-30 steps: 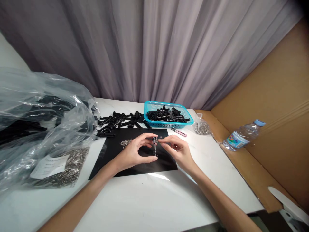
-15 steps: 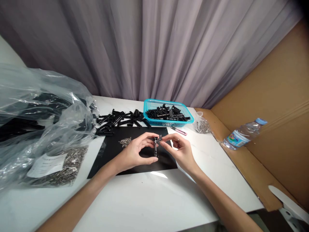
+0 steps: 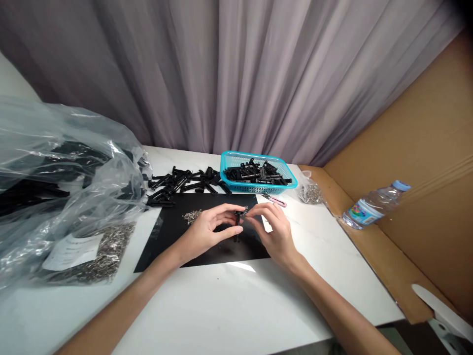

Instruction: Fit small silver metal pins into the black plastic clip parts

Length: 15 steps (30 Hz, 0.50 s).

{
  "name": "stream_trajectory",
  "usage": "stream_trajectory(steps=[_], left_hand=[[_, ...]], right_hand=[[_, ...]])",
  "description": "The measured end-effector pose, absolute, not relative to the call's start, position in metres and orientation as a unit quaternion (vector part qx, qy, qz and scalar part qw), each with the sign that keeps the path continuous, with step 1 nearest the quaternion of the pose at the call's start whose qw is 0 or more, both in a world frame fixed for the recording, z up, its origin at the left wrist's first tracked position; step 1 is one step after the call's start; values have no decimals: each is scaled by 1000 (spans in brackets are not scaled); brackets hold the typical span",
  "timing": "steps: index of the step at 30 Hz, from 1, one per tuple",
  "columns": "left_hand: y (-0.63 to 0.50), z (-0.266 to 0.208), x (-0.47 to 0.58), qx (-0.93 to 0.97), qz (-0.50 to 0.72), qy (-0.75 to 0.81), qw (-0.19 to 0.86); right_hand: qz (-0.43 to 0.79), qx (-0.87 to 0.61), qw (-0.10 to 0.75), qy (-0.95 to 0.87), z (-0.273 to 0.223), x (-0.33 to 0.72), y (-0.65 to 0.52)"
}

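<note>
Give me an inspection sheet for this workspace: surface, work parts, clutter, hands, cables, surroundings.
Surface: white table with a black mat under the hands.
Work parts: one black part held over the mat; loose black parts near its far edge; more in a blue basket; small metal pieces heaped on the mat.
Clutter: clear plastic bags at left; pink-handled tool and small bag near the basket; capped bottle at right.
Hands: left hand grips the black part; right hand is close beside it, contents unclear.
Cables: nothing seen.
Surroundings: grey curtain behind, cardboard at right.
</note>
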<state>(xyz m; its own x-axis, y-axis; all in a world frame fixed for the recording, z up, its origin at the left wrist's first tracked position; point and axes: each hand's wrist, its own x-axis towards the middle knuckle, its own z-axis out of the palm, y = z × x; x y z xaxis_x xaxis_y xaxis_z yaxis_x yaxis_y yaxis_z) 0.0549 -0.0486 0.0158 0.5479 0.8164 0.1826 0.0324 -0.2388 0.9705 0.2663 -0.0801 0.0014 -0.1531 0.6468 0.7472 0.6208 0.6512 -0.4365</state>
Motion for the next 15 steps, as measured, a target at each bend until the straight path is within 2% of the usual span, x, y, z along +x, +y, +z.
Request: stream_trajectory(steps=[15], left_hand=[[-49,10,61,675,372,307,559]], right_hand=[[-85,-409,488,-766,-5,262,-84]])
